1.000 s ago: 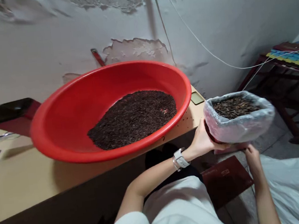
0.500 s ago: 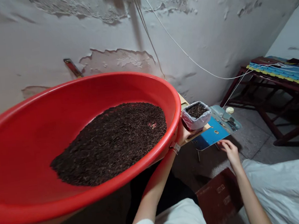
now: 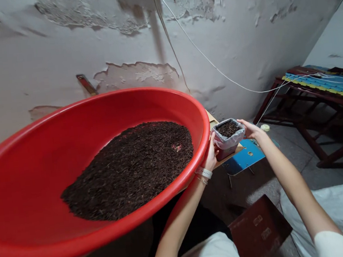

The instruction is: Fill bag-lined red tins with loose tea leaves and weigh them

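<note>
Right hand now raised opposite left hand, the lined box is held between their fingers, seemingly for steadiness

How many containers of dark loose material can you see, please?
2: the red basin at left, and the lined box between the left hand and right hand. Others may be hidden.

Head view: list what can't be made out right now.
Red basin: left side cut off by the head view's left edge.
Lined container: part of its left side, behind the left hand in the head view.
Dark pieces in the basin: too small in the head view to identify.
Pale marks low down: too small to read, head view.
</note>
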`<state>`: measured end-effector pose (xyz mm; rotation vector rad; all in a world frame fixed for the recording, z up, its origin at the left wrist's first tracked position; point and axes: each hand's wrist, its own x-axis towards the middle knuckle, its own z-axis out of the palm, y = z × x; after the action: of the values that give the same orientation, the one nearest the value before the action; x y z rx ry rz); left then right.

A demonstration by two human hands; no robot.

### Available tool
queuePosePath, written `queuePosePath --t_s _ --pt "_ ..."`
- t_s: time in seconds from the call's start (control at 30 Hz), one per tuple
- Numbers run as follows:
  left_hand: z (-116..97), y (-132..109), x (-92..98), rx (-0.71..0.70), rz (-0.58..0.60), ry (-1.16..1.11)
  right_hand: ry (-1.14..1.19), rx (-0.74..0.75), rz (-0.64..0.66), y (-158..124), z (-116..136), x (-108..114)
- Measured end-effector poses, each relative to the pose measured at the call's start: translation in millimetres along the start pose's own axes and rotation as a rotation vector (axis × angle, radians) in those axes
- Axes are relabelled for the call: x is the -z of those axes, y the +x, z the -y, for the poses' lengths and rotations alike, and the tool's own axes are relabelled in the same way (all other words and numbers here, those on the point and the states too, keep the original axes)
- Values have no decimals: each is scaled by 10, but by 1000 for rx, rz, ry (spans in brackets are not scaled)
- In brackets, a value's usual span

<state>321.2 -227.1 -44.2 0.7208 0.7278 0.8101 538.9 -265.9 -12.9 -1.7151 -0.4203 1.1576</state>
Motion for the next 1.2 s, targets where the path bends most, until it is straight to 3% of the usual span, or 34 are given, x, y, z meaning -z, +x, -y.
queuePosePath --t_s 0.1,0.23,0.4,0.6,0.77,0.93,1.1,1.2 --pt "-50 57 -261 -99 -84 -186 41 122 -10 -10 187 -29" --pt "-37 78 -515 -275 -186 -181 85 317 -78 -69 405 -94" --pt "-27 65 -521 -342 -205 -124 -23 564 -222 -196 548 -160" --pt "-21 -61 -501 -349 -168 23 -282 479 -165 -203 658 -254" --pt "-88 -215 -549 -438 -106 354 -498 609 -155 -209 800 -259" --pt "-394 -292 -529 -639 -52 916 -463 652 -235 -250 806 -205" --pt "-767 -394 -496 -663 -141 1496 -350 637 -367 -250 705 -181" --pt "-909 -458 -466 -621 -185 1664 -297 556 -301 -300 659 -121"
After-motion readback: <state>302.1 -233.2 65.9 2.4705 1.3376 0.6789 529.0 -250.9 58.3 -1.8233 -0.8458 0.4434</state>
